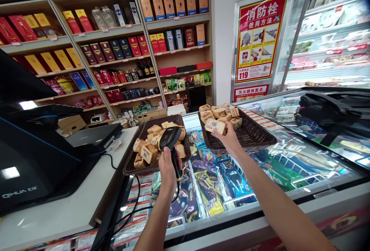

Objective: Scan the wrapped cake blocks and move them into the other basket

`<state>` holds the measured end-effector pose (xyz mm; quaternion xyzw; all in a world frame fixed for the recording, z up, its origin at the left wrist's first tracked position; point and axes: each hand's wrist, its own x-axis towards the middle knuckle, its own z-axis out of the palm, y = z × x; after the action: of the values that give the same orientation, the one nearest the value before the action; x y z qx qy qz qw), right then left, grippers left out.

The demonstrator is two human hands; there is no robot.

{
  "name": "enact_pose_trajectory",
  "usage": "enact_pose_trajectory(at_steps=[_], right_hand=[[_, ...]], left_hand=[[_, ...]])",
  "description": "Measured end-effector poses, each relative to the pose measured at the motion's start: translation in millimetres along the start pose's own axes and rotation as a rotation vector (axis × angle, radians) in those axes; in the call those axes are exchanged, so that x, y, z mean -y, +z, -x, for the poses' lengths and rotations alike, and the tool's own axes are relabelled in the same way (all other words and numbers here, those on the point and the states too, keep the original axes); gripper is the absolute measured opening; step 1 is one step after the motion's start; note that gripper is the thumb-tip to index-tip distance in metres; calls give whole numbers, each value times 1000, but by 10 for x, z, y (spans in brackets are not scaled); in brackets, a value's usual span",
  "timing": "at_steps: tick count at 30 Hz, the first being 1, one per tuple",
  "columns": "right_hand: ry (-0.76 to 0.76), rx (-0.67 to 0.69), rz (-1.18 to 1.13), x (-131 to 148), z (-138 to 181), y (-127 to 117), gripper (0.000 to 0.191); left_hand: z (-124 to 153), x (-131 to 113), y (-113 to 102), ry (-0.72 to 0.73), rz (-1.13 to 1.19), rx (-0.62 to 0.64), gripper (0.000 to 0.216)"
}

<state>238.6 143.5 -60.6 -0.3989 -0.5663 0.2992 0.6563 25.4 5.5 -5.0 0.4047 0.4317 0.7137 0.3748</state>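
Observation:
My left hand (167,165) is wrapped round the handle of a black barcode scanner (170,139), whose head points up over the left wicker basket (131,162). That basket holds several small tan wrapped packets. My right hand (229,136) holds one such packet (215,125) with its barcode label facing up, just above the front rim of the right wicker basket (254,135). This second basket also holds several of the same packets. Both baskets rest on the glass lid of a chest freezer (260,174).
A black till screen (26,154) and its cables stand on the white counter (72,208) at my left. Ice-cream packs show under the freezer glass. A black bag (329,112) lies on the freezer at right. Shelves of boxed goods line the back wall.

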Motion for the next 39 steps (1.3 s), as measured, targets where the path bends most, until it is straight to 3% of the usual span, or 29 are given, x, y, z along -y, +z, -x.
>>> enact_pose_trajectory(at_steps=[3,11,15,25,29,33,36,39], right_hand=[[-6,49,-2,98,96,83,66],[-209,57,207,113,214,157,50],[-262,41,276,151,231,169,48],[-262,14,296,165,226,155,49],[-298,-4,343,154,244,159,49],[-240,44,319,209,194,292,52],[-134,92,295,318,42,590,55],[-16,181,306,445,-173,1056,54]], left_hand=[[4,6,-2,-13,-14,20,61],[32,75,22,-48,-118,160,60],[53,83,20,-55,-122,170,58],[33,121,-9,-2,-123,236,63],[66,93,11,-22,-95,194,61],[67,78,8,-4,-69,79,61],[42,53,-4,56,-3,-42,62],[2,11,-24,133,91,-159,60]])
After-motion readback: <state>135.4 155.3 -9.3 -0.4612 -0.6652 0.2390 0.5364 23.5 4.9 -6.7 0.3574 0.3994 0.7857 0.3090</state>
